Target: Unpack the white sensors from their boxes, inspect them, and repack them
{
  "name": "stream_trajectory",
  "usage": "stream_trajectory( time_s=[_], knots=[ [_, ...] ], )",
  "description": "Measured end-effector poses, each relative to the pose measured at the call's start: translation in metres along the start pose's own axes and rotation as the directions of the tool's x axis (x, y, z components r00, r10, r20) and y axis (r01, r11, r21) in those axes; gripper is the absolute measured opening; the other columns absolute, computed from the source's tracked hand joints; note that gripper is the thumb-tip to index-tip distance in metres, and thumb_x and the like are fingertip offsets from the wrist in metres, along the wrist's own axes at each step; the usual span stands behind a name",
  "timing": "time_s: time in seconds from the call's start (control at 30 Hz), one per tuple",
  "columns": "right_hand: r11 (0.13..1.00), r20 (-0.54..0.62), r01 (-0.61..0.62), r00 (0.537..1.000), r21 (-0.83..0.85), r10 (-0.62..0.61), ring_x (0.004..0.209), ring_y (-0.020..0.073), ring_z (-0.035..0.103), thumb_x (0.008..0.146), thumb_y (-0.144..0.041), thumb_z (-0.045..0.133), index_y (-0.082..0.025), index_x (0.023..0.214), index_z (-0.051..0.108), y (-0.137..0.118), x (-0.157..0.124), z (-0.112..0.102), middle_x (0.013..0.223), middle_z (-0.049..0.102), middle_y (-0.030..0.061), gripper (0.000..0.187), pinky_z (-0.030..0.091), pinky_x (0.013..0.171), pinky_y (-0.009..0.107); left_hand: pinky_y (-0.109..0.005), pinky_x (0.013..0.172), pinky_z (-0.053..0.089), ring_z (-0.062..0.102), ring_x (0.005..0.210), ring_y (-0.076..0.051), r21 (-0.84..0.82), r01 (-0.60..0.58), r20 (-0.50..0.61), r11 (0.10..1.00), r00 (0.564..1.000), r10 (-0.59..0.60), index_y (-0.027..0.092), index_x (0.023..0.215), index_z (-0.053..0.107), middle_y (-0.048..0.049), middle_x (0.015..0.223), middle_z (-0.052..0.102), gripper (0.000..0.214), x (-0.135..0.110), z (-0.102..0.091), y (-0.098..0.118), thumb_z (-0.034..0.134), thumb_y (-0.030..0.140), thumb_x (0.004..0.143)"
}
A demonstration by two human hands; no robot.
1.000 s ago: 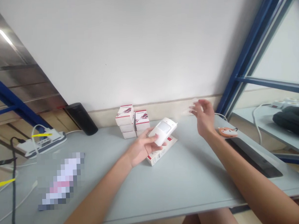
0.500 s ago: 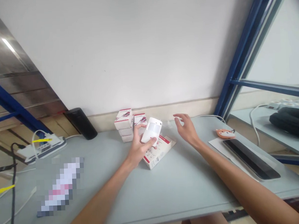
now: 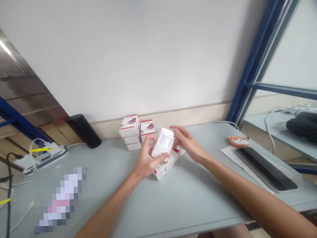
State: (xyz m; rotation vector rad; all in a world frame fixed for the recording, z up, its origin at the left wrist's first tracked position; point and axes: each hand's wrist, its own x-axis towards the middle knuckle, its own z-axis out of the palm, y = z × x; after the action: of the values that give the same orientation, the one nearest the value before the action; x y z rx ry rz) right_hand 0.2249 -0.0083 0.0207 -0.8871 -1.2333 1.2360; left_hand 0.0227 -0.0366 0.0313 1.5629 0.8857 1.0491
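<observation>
White sensor [image 3: 163, 143]: left hand [image 3: 146, 161] closed around it, above opened box [image 3: 166, 164]. Right hand [image 3: 187, 143] loosely curled, fingertips at its far right corner; whether they pinch it cannot be told.

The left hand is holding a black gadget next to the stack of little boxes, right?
Not quite. The gadget in the left hand is white, not black. It is indeed next to the stack of little boxes, as the head view shows.

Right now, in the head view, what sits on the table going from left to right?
Power strip → black cylinder → stack of small boxes → white device in the left hand → fox-shaped charm → black phone.
</observation>
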Motion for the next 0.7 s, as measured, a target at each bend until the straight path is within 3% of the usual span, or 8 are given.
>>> stream_trajectory(
  time_s=[0.17,0.37,0.5,0.7],
  knots=[
    [0.994,0.081,-0.054,0.996,0.095,0.046,0.060,0.0121,0.050,0.087,-0.059,0.070,-0.021,0.097,0.071,-0.003,0.000,0.001,0.071,0.055,-0.0033,0.039,0.043,0.055,0.025,-0.040,0.070,0.066,0.076,0.083,-0.025,-0.013,0.051,0.014,0.999,0.999,-0.051,0.027,0.112,0.038,-0.0024,0.098,0.072,0.057,-0.001,0.001,0.003,0.084,0.039,0.080],
    [0.995,-0.058,-0.039,0.997,0.091,0.044,0.061,0.0106,0.038,0.080,-0.062,0.077,-0.020,0.085,0.074,0.000,0.012,-0.013,0.068,0.047,-0.0037,0.043,0.035,0.059,0.027,-0.038,0.071,0.064,0.076,0.079,-0.023,-0.029,0.080,0.058,0.996,0.995,-0.079,0.029,0.114,0.031,0.0001,0.095,0.071,0.063,0.003,-0.001,0.007,0.084,0.039,0.081],
    [0.990,-0.213,0.040,0.977,0.134,-0.010,0.061,0.0118,0.038,0.076,-0.065,0.081,-0.022,0.087,0.074,0.001,0.026,-0.036,0.066,0.045,-0.0038,0.045,0.035,0.059,0.029,-0.037,0.069,0.063,0.075,0.080,-0.024,-0.022,0.104,0.124,0.994,0.987,-0.101,0.030,0.121,0.032,-0.0010,0.094,0.072,0.064,0.004,-0.006,0.009,0.082,0.038,0.083],
    [0.939,-0.382,0.102,0.924,0.327,0.033,0.059,0.0107,0.042,0.070,-0.054,0.088,-0.025,0.086,0.066,0.003,0.050,-0.091,0.068,0.047,-0.0047,0.039,0.035,0.052,0.026,-0.030,0.061,0.054,0.067,0.065,-0.018,-0.033,0.152,0.200,0.988,0.969,-0.143,0.030,0.120,0.033,0.0011,0.081,0.071,0.056,0.005,-0.011,0.012,0.078,0.039,0.087]
  ],
)
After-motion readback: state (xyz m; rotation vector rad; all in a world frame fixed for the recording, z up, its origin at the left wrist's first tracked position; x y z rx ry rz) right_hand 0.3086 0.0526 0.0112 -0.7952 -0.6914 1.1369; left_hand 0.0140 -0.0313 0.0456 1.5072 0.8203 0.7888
